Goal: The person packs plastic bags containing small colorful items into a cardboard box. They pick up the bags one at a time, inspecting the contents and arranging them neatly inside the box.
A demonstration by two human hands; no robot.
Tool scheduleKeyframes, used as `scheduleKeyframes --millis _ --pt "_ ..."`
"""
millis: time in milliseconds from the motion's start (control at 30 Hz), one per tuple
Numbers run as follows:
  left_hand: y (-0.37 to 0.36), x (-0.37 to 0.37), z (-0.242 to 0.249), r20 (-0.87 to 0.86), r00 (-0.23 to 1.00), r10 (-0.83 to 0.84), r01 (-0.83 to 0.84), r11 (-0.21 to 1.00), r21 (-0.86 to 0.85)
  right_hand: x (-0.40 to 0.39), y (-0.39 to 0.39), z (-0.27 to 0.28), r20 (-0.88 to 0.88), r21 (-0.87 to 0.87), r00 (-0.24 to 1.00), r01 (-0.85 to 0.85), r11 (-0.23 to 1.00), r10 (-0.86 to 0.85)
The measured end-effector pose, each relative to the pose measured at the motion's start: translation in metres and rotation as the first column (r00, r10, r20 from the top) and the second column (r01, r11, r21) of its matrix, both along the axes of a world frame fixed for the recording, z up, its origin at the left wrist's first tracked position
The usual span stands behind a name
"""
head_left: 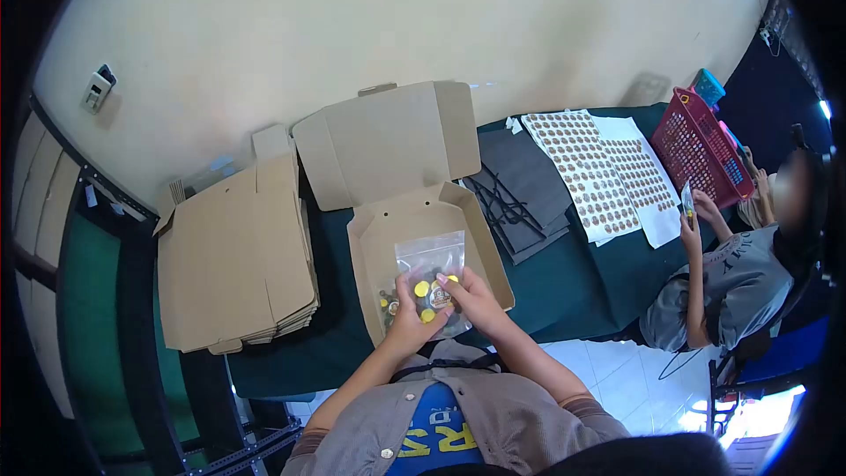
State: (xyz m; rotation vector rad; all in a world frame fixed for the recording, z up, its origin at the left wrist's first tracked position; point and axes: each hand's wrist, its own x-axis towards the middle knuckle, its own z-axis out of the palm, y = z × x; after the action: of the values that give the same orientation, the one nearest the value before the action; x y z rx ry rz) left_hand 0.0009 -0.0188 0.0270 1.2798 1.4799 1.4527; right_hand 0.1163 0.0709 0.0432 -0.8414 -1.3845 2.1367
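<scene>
Both hands hold a clear zip bag [432,252] with yellow round pieces, dark pieces and a round label in it. My left hand [411,319] grips the bag's left side, its thumb lying across the front. On the other side my right hand [478,303] is closed on the bag, thumb near the label. Beneath the bag is an open cardboard box [401,210], its lid [379,145] folded back toward the wall. Another bag with yellow and dark pieces [388,307] lies at the box's left side, partly hidden by my left hand.
Flat cardboard boxes [233,260] are stacked at the left. Right of the box lie dark fabric bags with black handles [520,189], then sticker sheets [583,176] and a red basket [696,145]. A co-worker [731,278] at the right holds a small bag.
</scene>
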Motion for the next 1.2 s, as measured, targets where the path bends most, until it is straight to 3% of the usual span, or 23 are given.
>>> scheduleKeyframes --millis 33,67,100,167,200,233,267,300,333,367,400,500,567,633,767,833,867,933,1000,1067,1133,1200 --pt "-0.001 -0.001 0.004 0.0 1.0 -0.001 0.001 1.0 0.0 0.001 -0.001 0.003 0.0 0.0 1.0 0.001 1.0 -0.001" --pt "-0.002 -0.003 0.01 0.32 0.947 0.01 0.036 0.99 -0.135 0.002 -0.002 0.007 -0.022 0.079 0.999 -0.03 0.996 0.032" --pt "-0.003 -0.005 0.016 0.604 0.795 0.065 0.111 0.962 -0.251 0.003 -0.003 0.011 -0.039 0.157 0.997 -0.059 0.986 0.066" --pt "-0.003 -0.004 0.004 0.572 0.82 0.011 0.123 0.973 -0.195 0.006 0.001 0.01 -0.008 0.159 0.997 -0.068 0.985 0.07" --pt "-0.002 -0.002 0.004 0.325 0.945 -0.022 0.046 0.997 -0.065 0.006 0.002 0.011 0.021 0.164 0.997 -0.078 0.983 0.076" --pt "0.0 -0.001 0.005 0.051 0.999 -0.01 0.006 0.996 0.084 0.005 0.004 0.012 0.021 0.165 0.997 -0.081 0.983 0.079" --pt "-0.002 0.001 0.007 -0.077 0.997 0.018 -0.009 0.994 0.109 0.004 0.005 0.013 -0.007 0.036 0.997 -0.076 0.996 0.076" --pt "-0.003 0.001 0.01 -0.075 0.997 0.019 -0.01 0.994 0.112 0.004 0.006 0.014 -0.032 -0.093 0.997 -0.072 0.993 0.069" --pt "-0.005 0.0 0.011 0.203 0.979 -0.007 0.004 1.0 0.013 0.005 0.006 0.013 -0.027 -0.085 0.997 -0.076 0.993 0.073" --pt "-0.004 -0.001 0.012 0.466 0.885 -0.004 0.045 0.996 -0.076 0.004 0.004 0.01 -0.042 -0.007 0.996 -0.078 0.997 0.078" --pt "-0.003 -0.001 0.013 0.57 0.819 0.064 0.003 0.993 -0.116 0.003 0.001 0.009 -0.059 0.07 0.995 -0.082 0.994 0.086" --pt "-0.001 -0.006 0.02 0.518 0.847 0.12 -0.055 0.989 -0.138 0.001 -0.008 0.013 -0.063 0.146 0.992 -0.102 0.984 0.113" --pt "-0.001 -0.007 0.009 0.574 0.81 0.125 -0.067 0.991 -0.12 0.0 -0.007 0.009 -0.058 0.117 0.992 -0.105 0.988 0.112" --pt "-0.001 -0.007 0.008 0.606 0.782 0.144 -0.106 0.989 -0.099 -0.001 -0.004 0.005 -0.087 -0.041 0.994 -0.074 0.996 0.07" --pt "-0.003 -0.005 0.017 0.485 0.867 0.113 -0.053 0.989 -0.136 0.0 -0.007 0.01 -0.025 0.066 0.999 -0.025 0.997 0.026" --pt "-0.003 -0.003 0.007 0.151 0.988 0.018 -0.024 0.999 0.04 0.001 -0.005 0.008 -0.026 0.067 1.0 0.002 0.998 0.0" --pt "-0.003 -0.005 -0.007 -0.007 1.0 0.005 -0.005 0.999 0.043 0.003 -0.002 0.01 -0.025 0.066 1.0 0.002 0.998 0.0" --pt "-0.004 0.0 0.002 0.042 0.999 0.004 -0.006 0.999 0.042 0.007 0.004 0.016 0.103 -0.078 0.995 -0.007 0.997 0.015" --pt "-0.003 0.001 0.004 0.092 0.996 0.004 -0.008 0.999 0.045 0.006 0.003 0.015 0.07 -0.037 0.998 0.001 0.999 0.002" --pt "-0.003 -0.001 0.0 0.379 0.925 0.039 -0.008 0.996 -0.084 0.004 0.0 0.018 0.036 0.002 0.999 0.011 1.0 -0.011" --pt "-0.001 -0.001 0.015 0.333 0.943 0.009 0.0 1.0 -0.027 0.002 -0.006 0.031 -0.099 0.143 0.995 -0.002 0.99 0.017" --pt "-0.002 0.0 0.018 0.282 0.959 -0.018 0.01 0.999 0.03 0.003 -0.004 0.023 -0.09 0.114 0.996 0.006 0.993 0.004"
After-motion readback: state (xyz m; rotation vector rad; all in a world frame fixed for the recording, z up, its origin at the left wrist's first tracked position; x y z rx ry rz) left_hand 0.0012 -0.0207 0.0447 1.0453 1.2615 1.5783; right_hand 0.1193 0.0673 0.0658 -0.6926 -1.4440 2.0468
